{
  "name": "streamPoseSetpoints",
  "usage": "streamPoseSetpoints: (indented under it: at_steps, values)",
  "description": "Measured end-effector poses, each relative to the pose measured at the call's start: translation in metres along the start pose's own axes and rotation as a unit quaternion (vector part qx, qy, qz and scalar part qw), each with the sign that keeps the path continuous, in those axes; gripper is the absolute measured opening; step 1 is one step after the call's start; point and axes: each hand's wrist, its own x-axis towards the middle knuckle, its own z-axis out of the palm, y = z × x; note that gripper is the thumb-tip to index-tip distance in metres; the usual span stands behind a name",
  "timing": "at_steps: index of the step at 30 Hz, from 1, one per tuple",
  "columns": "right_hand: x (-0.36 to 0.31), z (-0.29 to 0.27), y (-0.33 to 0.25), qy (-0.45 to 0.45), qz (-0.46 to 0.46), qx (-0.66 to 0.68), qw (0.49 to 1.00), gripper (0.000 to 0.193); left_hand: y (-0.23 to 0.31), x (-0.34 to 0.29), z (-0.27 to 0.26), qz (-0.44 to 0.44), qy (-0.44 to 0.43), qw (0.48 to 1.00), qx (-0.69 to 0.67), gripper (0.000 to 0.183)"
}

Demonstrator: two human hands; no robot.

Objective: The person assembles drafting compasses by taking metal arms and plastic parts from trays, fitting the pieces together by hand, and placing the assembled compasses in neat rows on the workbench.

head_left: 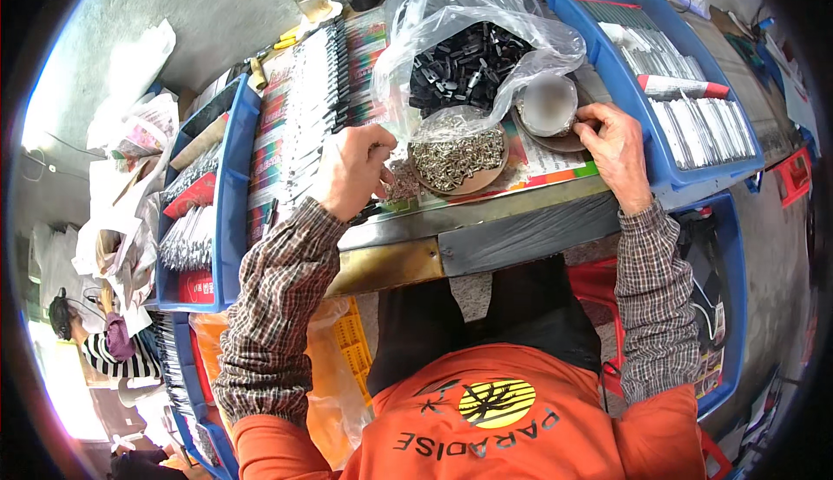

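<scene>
Centrally, clear bag (pixel 451 12) of black clips; left hand (pixel 351 172) fingers pinching small metal parts (pixel 455 155), right hand (pixel 618 146) fingers curled on round dish (pixel 548 105)

- Bright, even daylight over the bench; shadows soft.
- Left rim overexposed, washed to white.
- Glare on the plastic bag (pixel 473 12).
- Strong fisheye bending toward a dark circular rim.
- Centre sharp; edges smeared.

You're looking steeply down from your head, close over the workbench (pixel 486 233); the fisheye bends its edges, so the rim stays unclear.
</scene>
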Motion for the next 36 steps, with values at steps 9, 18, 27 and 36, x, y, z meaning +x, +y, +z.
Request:
streamPoseSetpoints:
  at_steps: [9, 18, 27, 36]
  values:
    - [-0.001, 0.001, -0.001, 0.0, -0.006, -0.001, 1.0, 0.019, -0.049, 0.024, 0.008, 0.206, 0.168, 0.949, 0.17, 0.012]
    - [-0.001, 0.001, 0.002, 0.015, -0.031, -0.009, 0.999, 0.018, -0.02, 0.009, 0.001, 0.268, 0.168, 0.921, 0.229, 0.017]
    - [-0.004, 0.002, -0.016, 0.062, -0.031, 0.016, 0.997, 0.021, -0.022, -0.004, 0.008, 0.221, 0.074, 0.926, 0.298, 0.011]
    - [0.005, -0.011, -0.024, -0.06, -0.102, -0.041, 0.992, 0.031, -0.016, -0.003, 0.009, 0.252, 0.085, 0.909, 0.322, 0.017]
